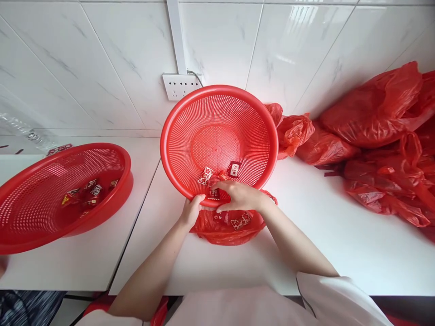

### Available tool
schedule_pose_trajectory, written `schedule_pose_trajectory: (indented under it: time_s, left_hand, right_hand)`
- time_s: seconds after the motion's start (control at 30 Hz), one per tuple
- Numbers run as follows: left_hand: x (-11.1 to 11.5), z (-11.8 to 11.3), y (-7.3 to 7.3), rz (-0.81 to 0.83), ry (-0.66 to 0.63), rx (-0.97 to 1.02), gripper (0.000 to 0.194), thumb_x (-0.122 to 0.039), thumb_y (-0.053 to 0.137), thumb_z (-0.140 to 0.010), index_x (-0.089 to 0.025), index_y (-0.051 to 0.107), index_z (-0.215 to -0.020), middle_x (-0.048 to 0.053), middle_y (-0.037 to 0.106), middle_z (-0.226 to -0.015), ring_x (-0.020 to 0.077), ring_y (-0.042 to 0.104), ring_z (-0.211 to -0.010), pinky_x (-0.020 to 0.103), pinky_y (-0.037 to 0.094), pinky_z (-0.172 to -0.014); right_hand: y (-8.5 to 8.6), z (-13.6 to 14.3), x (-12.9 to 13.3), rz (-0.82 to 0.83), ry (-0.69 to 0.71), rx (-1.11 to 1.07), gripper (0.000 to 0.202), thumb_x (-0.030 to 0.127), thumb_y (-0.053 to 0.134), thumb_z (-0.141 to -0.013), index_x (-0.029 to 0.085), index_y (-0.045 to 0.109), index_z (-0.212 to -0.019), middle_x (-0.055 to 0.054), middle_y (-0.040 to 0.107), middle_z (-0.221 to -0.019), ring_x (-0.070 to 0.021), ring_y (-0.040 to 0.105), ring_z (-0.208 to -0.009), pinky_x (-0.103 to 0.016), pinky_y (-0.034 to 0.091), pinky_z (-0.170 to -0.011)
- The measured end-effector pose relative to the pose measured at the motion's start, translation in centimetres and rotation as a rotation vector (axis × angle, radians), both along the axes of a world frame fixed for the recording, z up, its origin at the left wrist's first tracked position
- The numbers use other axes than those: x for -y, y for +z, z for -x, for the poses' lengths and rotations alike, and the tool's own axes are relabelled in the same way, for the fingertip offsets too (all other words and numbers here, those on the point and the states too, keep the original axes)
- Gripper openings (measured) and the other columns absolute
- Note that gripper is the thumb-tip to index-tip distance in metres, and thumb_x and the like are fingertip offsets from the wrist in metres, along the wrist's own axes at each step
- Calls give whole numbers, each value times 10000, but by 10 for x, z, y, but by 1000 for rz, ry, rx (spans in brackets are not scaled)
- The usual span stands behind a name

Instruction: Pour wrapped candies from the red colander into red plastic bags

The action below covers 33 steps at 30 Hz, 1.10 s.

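Observation:
A red plastic mesh basket (219, 102) is tilted toward me over an open red plastic bag (220, 237). My left hand (193, 210) grips the basket's near rim, thumb on top. My right hand (238, 195) reaches over that rim from the right, its fingers apart beside a dark red packet (214, 193) low in the basket. Nearby inside lie a white-and-red patterned packet (205, 175), a dark packet with a white label (234, 169) and a small red packet (223, 175). Inside the bag, a floral-patterned packet (241, 221) shows just below the rim.
At left, a second red basket (122, 158) leans with several small packets in it. Several tied red plastic bags (374, 117) are heaped at right against the tiled wall. A socket strip (175, 86) is behind the basket. Part of another person (27, 308) shows at lower left.

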<state>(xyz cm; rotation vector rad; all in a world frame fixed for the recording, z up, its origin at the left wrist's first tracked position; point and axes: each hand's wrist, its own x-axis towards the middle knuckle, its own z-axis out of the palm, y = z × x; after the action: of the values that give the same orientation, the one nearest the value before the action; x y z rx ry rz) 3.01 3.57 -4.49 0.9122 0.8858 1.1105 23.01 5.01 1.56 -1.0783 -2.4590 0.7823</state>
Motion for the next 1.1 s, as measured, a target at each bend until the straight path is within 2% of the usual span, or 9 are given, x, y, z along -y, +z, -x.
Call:
schedule_pose_trajectory:
  time_s: [0.13, 0.23, 0.3, 0.43, 0.57, 0.73, 0.9, 1.0, 1.1]
  left_hand:
    - [-4, 2, 0, 9, 44, -22, 299, -282, 599, -782, -146, 620, -1048, 75, 683, -1002, 252, 682, -850, 403, 612, -652]
    - [-6, 3, 1, 9, 114, -15, 350, -275, 626, -753, -161, 598, -1083, 56, 670, -1008, 236, 675, -843, 416, 618, -647]
    - [-7, 4, 2, 8, 137, -14, 356, -270, 630, -747, -158, 596, -1083, 51, 666, -989, 231, 672, -825, 428, 620, -636]
    - [-9, 4, 2, 2, 144, -11, 309, -261, 623, -753, -140, 604, -1037, 46, 658, -925, 235, 670, -799, 453, 620, -627]
    - [-9, 4, 2, 1, 148, 7, 271, -250, 617, -755, -134, 600, -999, 40, 648, -893, 232, 666, -793, 456, 618, -632]
    - [-8, 4, 4, -5, 154, -7, 247, -246, 620, -751, -136, 595, -972, 46, 644, -920, 225, 663, -804, 408, 616, -618]
    - [-4, 3, 4, -25, 100, -27, 271, -268, 621, -769, -147, 607, -1011, 53, 652, -961, 239, 664, -860, 385, 616, -624]
    - [3, 0, 2, -21, 39, -41, 242, -288, 624, -780, -144, 622, -975, 51, 655, -932, 241, 666, -852, 382, 616, -626]
    - [11, -4, 1, 2, -26, -90, 225, -311, 620, -790, -135, 645, -928, 63, 664, -934, 252, 668, -857, 391, 614, -646]
  right_hand:
    - [5, -4, 1, 15, -10, -133, 182, 311, 579, -888, 203, 650, -1016, -33, 681, -898, -160, 615, -783, -299, 472, -733]
    - [6, -7, -1, 101, -93, -195, 221, 333, 508, -924, 180, 612, -802, 13, 586, -665, -119, 510, -595, -260, 403, -581]
    - [6, -10, -2, 173, -89, -256, 257, 362, 513, -919, 174, 573, -754, 29, 536, -637, -103, 460, -568, -247, 371, -552]
    - [7, -13, -2, 351, -38, -403, 202, 373, 566, -890, 172, 571, -901, 19, 597, -716, -116, 532, -630, -252, 415, -598]
    - [10, -19, 0, 480, -31, -432, 290, 392, 652, -829, 174, 573, -1003, -17, 682, -797, -152, 630, -713, -276, 476, -664]
    - [17, -29, 2, 381, 32, -154, 276, 439, 607, -856, 185, 678, -938, -18, 706, -788, -143, 639, -689, -256, 466, -636]
    - [12, -23, -1, -29, -212, -61, 214, 327, 524, -916, 184, 682, -932, -36, 688, -810, -139, 609, -693, -277, 460, -675]
    - [1, -8, -3, -151, -245, -90, 253, 275, 491, -932, 169, 644, -1104, -96, 689, -1016, -188, 643, -893, -339, 491, -819]
    - [-11, 9, -3, -212, -244, -94, 444, 339, 478, -946, 160, 493, -1352, -160, 529, -1365, -267, 531, -1222, -449, 433, -1003]
